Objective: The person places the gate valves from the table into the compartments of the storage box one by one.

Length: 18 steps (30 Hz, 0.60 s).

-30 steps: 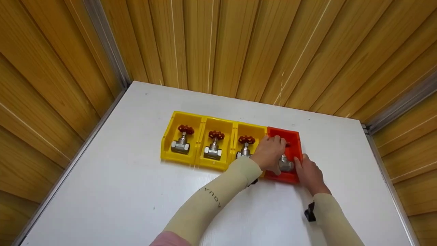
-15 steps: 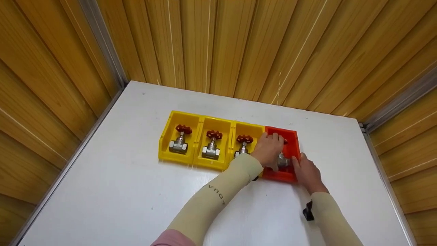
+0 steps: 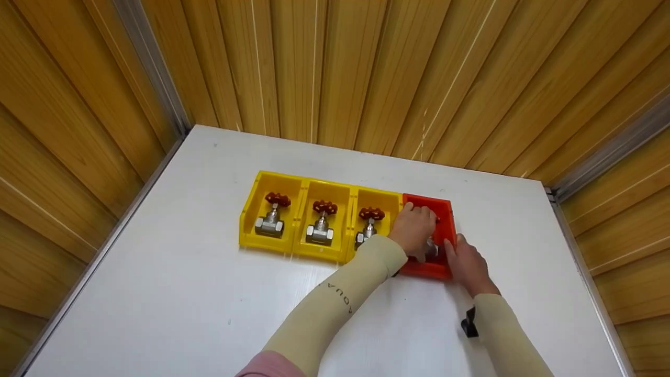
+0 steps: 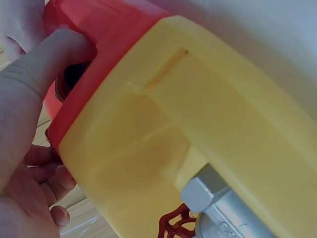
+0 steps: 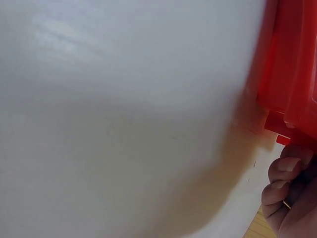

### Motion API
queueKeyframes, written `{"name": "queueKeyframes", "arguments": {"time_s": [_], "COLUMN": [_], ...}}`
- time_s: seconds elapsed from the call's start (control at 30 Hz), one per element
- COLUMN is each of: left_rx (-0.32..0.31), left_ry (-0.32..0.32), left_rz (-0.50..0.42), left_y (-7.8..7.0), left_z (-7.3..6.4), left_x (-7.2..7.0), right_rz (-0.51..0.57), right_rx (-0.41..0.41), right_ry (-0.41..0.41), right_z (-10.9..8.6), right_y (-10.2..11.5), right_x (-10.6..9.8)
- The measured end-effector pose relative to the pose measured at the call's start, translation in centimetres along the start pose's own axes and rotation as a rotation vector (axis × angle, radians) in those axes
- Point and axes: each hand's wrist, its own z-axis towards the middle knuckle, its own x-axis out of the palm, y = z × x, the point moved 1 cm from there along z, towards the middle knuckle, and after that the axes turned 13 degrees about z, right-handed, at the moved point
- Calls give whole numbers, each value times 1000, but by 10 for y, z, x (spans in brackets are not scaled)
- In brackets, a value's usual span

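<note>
A red bin [image 3: 426,269] stands at the right end of a row of yellow bins [image 3: 319,256]. My left hand [image 3: 413,230] reaches over its left side; its thumb [image 4: 64,49] bends over the red wall and its fingers curl by the rim. Beneath this hand a metal valve [image 3: 432,250] lies in the red bin, mostly hidden. At the right wall my right hand [image 3: 471,264] grips the bin, thumb on the wall, fingers [image 5: 282,186] curled on the outside. The left hand's exact contact with the valve cannot be told.
Each yellow bin holds a valve with a red handwheel: left [image 3: 270,225], middle [image 3: 320,230] and right [image 3: 366,233], the last partly behind my left arm. The bins rest on a white tabletop [image 3: 157,272] with wood-look panels [image 3: 340,68] behind.
The whole view has shifted slightly, so bins and hands appear a little further left. Both hands stay at the red bin, and the left hand now covers more of its valve.
</note>
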Motion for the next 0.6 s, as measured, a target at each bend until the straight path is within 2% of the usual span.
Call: {"name": "queueKeyframes", "arguments": {"time_s": [0.17,0.33,0.6], "left_rx": [-3,-9,-27], "left_ry": [3,19,78], "left_rz": [-7,46,91], "left_y": [-1,-1,0], "left_z": [3,4,3], "left_x": [2,5,5], "right_rz": [-9,0,7], "right_rx": [-21,-1,5], "right_ry": [-22,-8,-14], "right_z": [0,0,0], "right_y": [-1,-1,-1], "right_x": [1,1,0]}}
